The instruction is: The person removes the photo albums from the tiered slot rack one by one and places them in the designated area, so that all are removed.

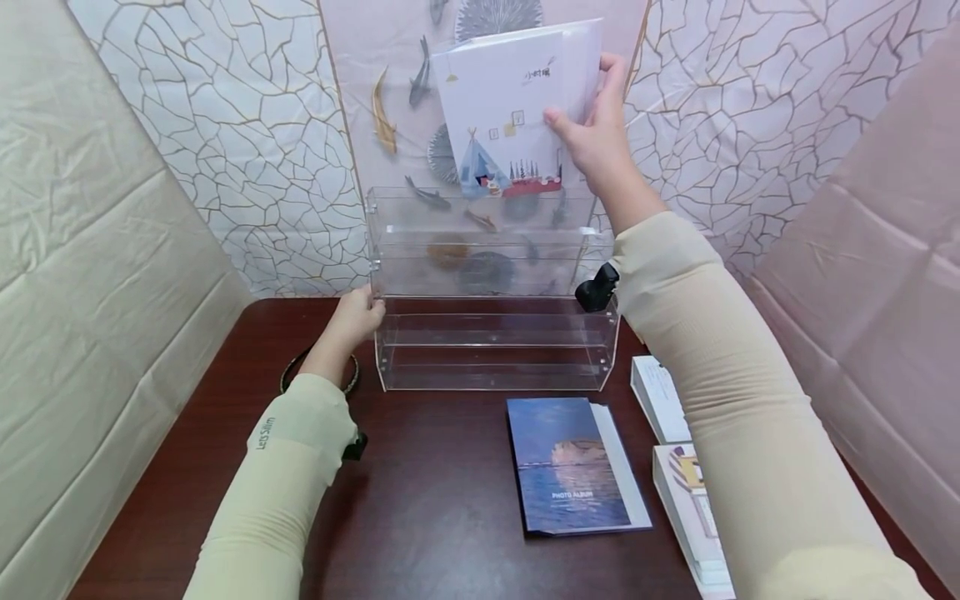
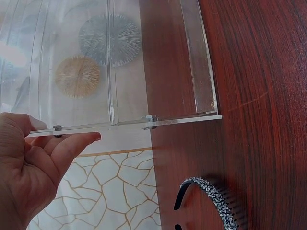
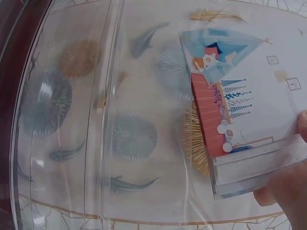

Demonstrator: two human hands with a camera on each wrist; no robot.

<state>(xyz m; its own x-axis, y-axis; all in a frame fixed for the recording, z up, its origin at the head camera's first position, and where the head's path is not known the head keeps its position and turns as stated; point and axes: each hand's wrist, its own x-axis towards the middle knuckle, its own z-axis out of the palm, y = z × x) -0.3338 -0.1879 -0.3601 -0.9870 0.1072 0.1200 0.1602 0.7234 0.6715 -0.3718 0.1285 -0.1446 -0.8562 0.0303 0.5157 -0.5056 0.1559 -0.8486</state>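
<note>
A clear acrylic tiered rack (image 1: 491,379) stands at the back of the table. My left hand (image 1: 356,321) grips its left side panel (image 2: 187,119), thumb on one face and fingers on the other in the left wrist view. Above the rack, my right hand (image 1: 603,137) holds a white photo album (image 1: 491,100) by its right edge, thumb on the front cover. The cover shows a blue tent and a red strip. In the right wrist view the album (image 3: 254,100) is apart from the rack's clear panels, its page edges partly visible.
A blue photo album (image 1: 566,467) lies on the table in front of the rack. Two white albums, one farther back (image 1: 660,400) and one nearer (image 1: 686,508), lie at the right, partly behind my sleeve. A glittery headband (image 2: 211,196) lies left of the rack.
</note>
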